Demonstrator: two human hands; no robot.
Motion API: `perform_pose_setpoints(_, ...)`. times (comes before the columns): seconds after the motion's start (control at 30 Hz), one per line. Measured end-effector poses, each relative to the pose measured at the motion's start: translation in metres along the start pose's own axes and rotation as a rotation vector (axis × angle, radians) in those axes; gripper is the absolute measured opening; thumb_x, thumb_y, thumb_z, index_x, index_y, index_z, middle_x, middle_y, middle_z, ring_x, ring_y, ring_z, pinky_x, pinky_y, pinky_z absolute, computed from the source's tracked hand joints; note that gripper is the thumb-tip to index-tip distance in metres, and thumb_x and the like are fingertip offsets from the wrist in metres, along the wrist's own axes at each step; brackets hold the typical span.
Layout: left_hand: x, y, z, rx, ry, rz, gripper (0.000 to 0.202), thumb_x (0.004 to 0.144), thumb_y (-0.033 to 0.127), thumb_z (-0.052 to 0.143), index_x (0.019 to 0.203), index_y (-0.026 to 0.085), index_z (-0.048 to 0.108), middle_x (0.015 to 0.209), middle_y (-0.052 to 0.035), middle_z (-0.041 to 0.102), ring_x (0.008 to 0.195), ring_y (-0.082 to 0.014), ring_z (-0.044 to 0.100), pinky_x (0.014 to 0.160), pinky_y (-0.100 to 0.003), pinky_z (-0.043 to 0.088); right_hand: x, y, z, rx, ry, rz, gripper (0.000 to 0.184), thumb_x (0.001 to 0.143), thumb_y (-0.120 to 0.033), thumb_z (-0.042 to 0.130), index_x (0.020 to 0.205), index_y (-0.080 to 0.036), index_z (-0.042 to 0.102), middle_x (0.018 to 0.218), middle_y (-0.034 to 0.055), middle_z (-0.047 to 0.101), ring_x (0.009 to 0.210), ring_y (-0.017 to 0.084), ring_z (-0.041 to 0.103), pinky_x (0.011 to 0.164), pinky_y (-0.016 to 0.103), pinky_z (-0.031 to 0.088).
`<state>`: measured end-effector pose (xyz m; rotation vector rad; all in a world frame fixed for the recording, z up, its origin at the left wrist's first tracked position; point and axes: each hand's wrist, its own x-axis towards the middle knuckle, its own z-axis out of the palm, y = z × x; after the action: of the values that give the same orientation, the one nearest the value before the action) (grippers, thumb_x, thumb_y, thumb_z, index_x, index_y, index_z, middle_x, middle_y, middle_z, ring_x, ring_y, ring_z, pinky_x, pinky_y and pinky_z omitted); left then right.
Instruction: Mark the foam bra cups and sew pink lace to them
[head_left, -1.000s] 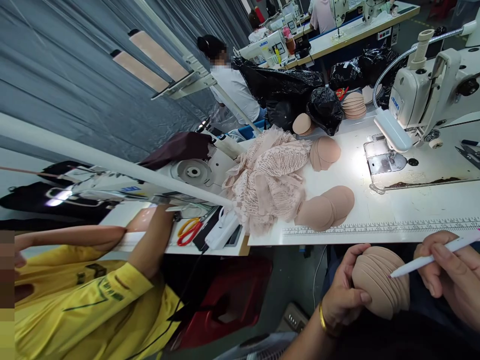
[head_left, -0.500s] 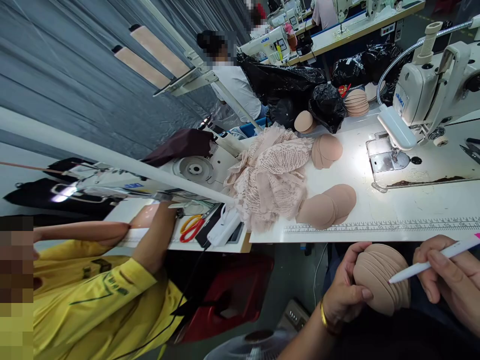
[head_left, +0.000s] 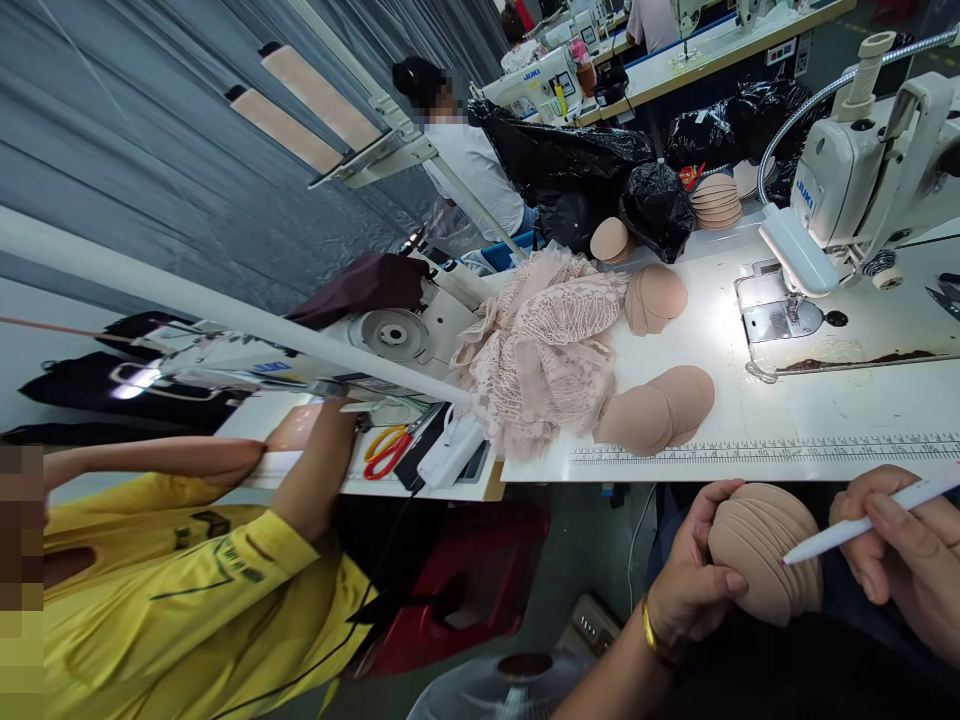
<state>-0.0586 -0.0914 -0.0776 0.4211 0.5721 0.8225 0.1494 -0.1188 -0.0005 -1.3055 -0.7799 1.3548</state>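
Note:
My left hand (head_left: pixel 694 585) grips a stack of beige foam bra cups (head_left: pixel 765 555) held in my lap, below the table's front edge. A white pen (head_left: pixel 870 520) is pinched in my right hand (head_left: pixel 904 555), and its tip touches the top cup of the stack. Both hands sit close together at the lower right. On the white table (head_left: pixel 810 410) above them lie loose beige cups (head_left: pixel 656 410), a second small pile of cups (head_left: pixel 654 297) and a heap of pink lace fabric (head_left: pixel 544 350).
A white sewing machine (head_left: pixel 862 180) stands at the right of the table, with a printed ruler (head_left: pixel 757 452) along the front edge. Black bags (head_left: pixel 592 170) and more cups (head_left: pixel 714 202) lie behind. A person in yellow (head_left: pixel 187 590) works at the neighbouring table with scissors (head_left: pixel 384 452).
Almost nothing has changed: my hands keep the stack and the pen in the same hold, and the view has shifted slightly.

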Motion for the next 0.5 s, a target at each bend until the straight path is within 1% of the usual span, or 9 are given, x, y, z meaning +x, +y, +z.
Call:
perform_pose_setpoints(0.1,0.0,0.001,0.001,-0.004,-0.01,0.001,0.086,0.058,0.021,0.098,0.136,0.026,0.062,0.128,-0.0081,0.069,0.109,-0.0258,0.07,0.095,-0.037,0.053,0.0,-0.001,0.001,-0.015,0.026,-0.024,0.035,0.105,-0.058,0.061,0.092,-0.028,0.071,0.064,0.0002,0.059,0.061,0.02,0.049,0.064,0.037,0.039)
perform_pose_setpoints(0.17,0.001,0.002,0.002,-0.006,-0.016,0.007,0.085,0.058,0.02,0.097,0.135,0.026,0.063,0.128,-0.0077,0.069,0.111,-0.0257,0.069,0.095,-0.037,0.053,0.0,-0.002,0.002,-0.045,0.013,-0.024,0.036,0.104,-0.059,0.061,0.092,-0.028,0.073,0.061,-0.0003,0.057,0.06,0.02,0.05,0.066,0.038,0.04)
perform_pose_setpoints(0.27,0.001,0.003,0.002,0.004,-0.007,0.009,0.085,0.058,0.022,0.098,0.135,0.026,0.062,0.129,-0.0075,0.068,0.113,-0.0264,0.068,0.097,-0.037,0.052,-0.002,-0.001,0.003,-0.035,-0.011,-0.009,0.037,0.105,-0.059,0.06,0.09,-0.028,0.072,0.058,-0.0002,0.056,0.061,0.021,0.05,0.062,0.037,0.04)
perform_pose_setpoints(0.33,0.001,0.003,0.002,0.012,-0.004,0.007,0.086,0.058,0.023,0.098,0.136,0.027,0.062,0.129,-0.0069,0.067,0.113,-0.0263,0.068,0.098,-0.037,0.052,-0.003,0.001,0.003,-0.021,-0.001,-0.031,0.034,0.105,-0.058,0.06,0.093,-0.029,0.072,0.06,-0.0002,0.057,0.061,0.021,0.05,0.06,0.036,0.041)
perform_pose_setpoints(0.4,0.001,0.002,0.002,0.009,-0.009,0.004,0.087,0.058,0.024,0.099,0.136,0.027,0.061,0.127,-0.0061,0.067,0.11,-0.0253,0.068,0.098,-0.037,0.052,-0.003,0.005,0.001,-0.037,0.008,-0.059,0.034,0.106,-0.058,0.06,0.093,-0.029,0.072,0.062,-0.0001,0.058,0.061,0.021,0.051,0.061,0.035,0.043)
perform_pose_setpoints(0.43,0.001,0.001,0.002,0.007,-0.011,0.003,0.087,0.058,0.024,0.099,0.136,0.027,0.061,0.127,-0.0061,0.067,0.109,-0.025,0.068,0.097,-0.037,0.052,-0.003,0.007,0.0,-0.051,-0.003,-0.064,0.033,0.106,-0.057,0.061,0.093,-0.028,0.072,0.063,0.0,0.059,0.061,0.02,0.052,0.061,0.035,0.044)
perform_pose_setpoints(0.5,0.001,0.0,0.002,0.011,-0.016,0.006,0.088,0.058,0.024,0.099,0.137,0.027,0.06,0.129,-0.0073,0.066,0.11,-0.0256,0.068,0.098,-0.038,0.052,-0.004,0.011,-0.004,-0.058,-0.068,-0.068,0.033,0.106,-0.055,0.06,0.094,-0.027,0.073,0.061,0.0,0.059,0.059,0.019,0.053,0.06,0.034,0.046)
